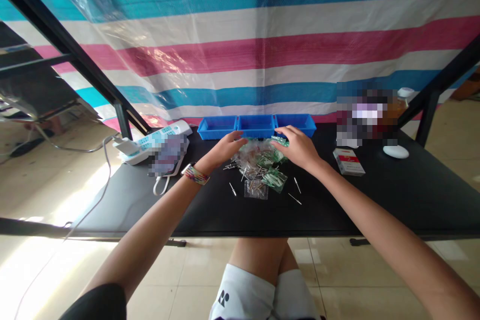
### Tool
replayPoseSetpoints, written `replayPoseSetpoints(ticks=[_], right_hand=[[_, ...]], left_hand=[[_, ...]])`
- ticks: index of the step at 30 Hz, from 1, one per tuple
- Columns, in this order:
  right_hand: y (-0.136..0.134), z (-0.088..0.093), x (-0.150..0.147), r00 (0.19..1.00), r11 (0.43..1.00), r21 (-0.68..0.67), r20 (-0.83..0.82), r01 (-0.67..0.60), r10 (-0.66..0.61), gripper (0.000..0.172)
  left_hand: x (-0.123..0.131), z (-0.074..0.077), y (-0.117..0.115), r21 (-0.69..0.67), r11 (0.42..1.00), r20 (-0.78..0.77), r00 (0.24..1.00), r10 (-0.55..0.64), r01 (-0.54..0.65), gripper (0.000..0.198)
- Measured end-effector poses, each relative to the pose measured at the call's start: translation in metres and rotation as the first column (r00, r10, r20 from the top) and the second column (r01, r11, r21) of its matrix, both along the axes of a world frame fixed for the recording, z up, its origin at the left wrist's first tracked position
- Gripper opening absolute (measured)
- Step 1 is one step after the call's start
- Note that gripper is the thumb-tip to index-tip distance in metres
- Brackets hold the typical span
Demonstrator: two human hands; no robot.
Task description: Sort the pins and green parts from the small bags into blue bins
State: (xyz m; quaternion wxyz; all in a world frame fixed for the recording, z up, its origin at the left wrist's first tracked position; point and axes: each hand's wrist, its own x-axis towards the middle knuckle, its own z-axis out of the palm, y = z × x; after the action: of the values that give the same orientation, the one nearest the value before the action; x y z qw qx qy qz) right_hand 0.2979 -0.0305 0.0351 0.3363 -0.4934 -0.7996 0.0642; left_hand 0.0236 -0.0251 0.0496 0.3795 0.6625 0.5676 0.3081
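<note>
A pile of small clear plastic bags lies mid-table, mixed with green-tinted bags and thin metal pieces that look like pop rivets. My left hand is at the pile's left edge, its fingers stretched towards the bags. On the other side is my right hand, fingers spread and curved over the green bags. I see nothing held in either hand, though some fingertips are hard to make out. Several loose rivets lie near the front. Behind the pile stand three joined blue bins.
A white power strip with a plugged-in charger and a phone beside it are on the left. To the right are a red-and-white box, a white mouse-like object and blurred items. A striped tarp hangs behind.
</note>
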Motion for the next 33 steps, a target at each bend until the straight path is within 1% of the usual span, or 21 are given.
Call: replayPoseSetpoints(ticks=[1, 3, 5, 6, 8, 10, 12, 14, 16, 17, 19, 21, 23, 26, 28, 30, 31, 33], right_hand=[[-0.008, 0.001, 0.003, 1.0, 1.0, 0.007, -0.02, -0.021, 0.021, 0.038], [-0.028, 0.001, 0.012, 0.993, 0.994, 0.004, -0.059, -0.106, 0.106, 0.044], [-0.051, -0.004, 0.021, 0.974, 0.974, -0.034, -0.041, -0.225, 0.223, 0.062], [-0.063, -0.008, 0.025, 0.97, 0.969, -0.047, -0.01, -0.244, 0.243, 0.07], [-0.084, -0.018, 0.033, 0.975, 0.979, -0.023, 0.097, -0.201, 0.202, 0.087], [-0.098, -0.027, 0.037, 0.962, 0.981, -0.025, 0.19, -0.192, 0.194, 0.102], [-0.103, -0.034, 0.04, 0.948, 0.978, -0.05, 0.241, -0.201, 0.207, 0.11], [-0.101, -0.038, 0.041, 0.945, 0.978, -0.068, 0.254, -0.197, 0.208, 0.113], [-0.092, -0.041, 0.043, 0.948, 0.98, -0.071, 0.246, -0.188, 0.2, 0.113], [-0.086, -0.042, 0.044, 0.951, 0.978, -0.08, 0.231, -0.192, 0.206, 0.113], [-0.071, -0.044, 0.045, 0.956, 0.968, -0.124, 0.173, -0.218, 0.237, 0.114], [-0.055, -0.044, 0.045, 0.959, 0.95, -0.194, 0.095, -0.246, 0.267, 0.115], [-0.039, -0.045, 0.043, 0.956, 0.931, -0.248, 0.049, -0.268, 0.288, 0.116], [-0.02, -0.044, 0.037, 0.939, 0.907, -0.27, 0.026, -0.323, 0.342, 0.111], [-0.013, -0.044, 0.031, 0.933, 0.904, -0.255, 0.022, -0.343, 0.36, 0.103], [-0.009, -0.044, 0.023, 0.932, 0.912, -0.234, 0.05, -0.338, 0.358, 0.095], [-0.008, -0.045, 0.019, 0.932, 0.917, -0.221, 0.073, -0.333, 0.356, 0.091], [-0.006, -0.045, 0.008, 0.924, 0.921, -0.192, 0.113, -0.34, 0.365, 0.085]], left_hand=[[-0.005, 0.0, -0.002, -0.027, 1.0, 0.043, 0.999, -0.006, 0.007, 0.064], [-0.014, -0.003, -0.008, -0.017, 0.999, 0.036, 0.999, -0.041, 0.042, 0.067], [-0.021, -0.009, -0.017, 0.069, 0.992, -0.043, 0.994, -0.1, 0.103, 0.068], [-0.023, -0.012, -0.022, 0.141, 0.981, -0.114, 0.986, -0.12, 0.135, 0.068], [-0.024, -0.02, -0.034, 0.252, 0.939, -0.298, 0.942, -0.154, 0.234, 0.069], [-0.021, -0.026, -0.047, 0.295, 0.909, -0.456, 0.879, -0.137, 0.294, 0.068], [-0.018, -0.03, -0.057, 0.341, 0.873, -0.584, 0.806, -0.095, 0.35, 0.067], [-0.016, -0.032, -0.063, 0.403, 0.834, -0.656, 0.754, -0.023, 0.377, 0.068], [-0.018, -0.031, -0.064, 0.451, 0.809, -0.677, 0.735, 0.034, 0.377, 0.073], [-0.02, -0.03, -0.064, 0.452, 0.808, -0.679, 0.734, 0.037, 0.378, 0.077], [-0.025, -0.029, -0.063, 0.403, 0.821, -0.678, 0.734, -0.029, 0.404, 0.084], [-0.029, -0.028, -0.064, 0.323, 0.83, -0.673, 0.727, -0.136, 0.454, 0.089], [-0.03, -0.03, -0.067, 0.268, 0.823, -0.668, 0.712, -0.216, 0.501, 0.093], [-0.02, -0.037, -0.073, 0.256, 0.812, -0.663, 0.707, -0.248, 0.525, 0.095], [-0.007, -0.043, -0.077, 0.274, 0.84, -0.644, 0.738, -0.202, 0.469, 0.091], [0.007, -0.049, -0.081, 0.314, 0.886, -0.612, 0.786, -0.085, 0.34, 0.088], [0.015, -0.051, -0.082, 0.338, 0.901, -0.596, 0.803, -0.02, 0.274, 0.088], [0.028, -0.053, -0.084, 0.382, 0.905, -0.578, 0.813, 0.075, 0.189, 0.087]])
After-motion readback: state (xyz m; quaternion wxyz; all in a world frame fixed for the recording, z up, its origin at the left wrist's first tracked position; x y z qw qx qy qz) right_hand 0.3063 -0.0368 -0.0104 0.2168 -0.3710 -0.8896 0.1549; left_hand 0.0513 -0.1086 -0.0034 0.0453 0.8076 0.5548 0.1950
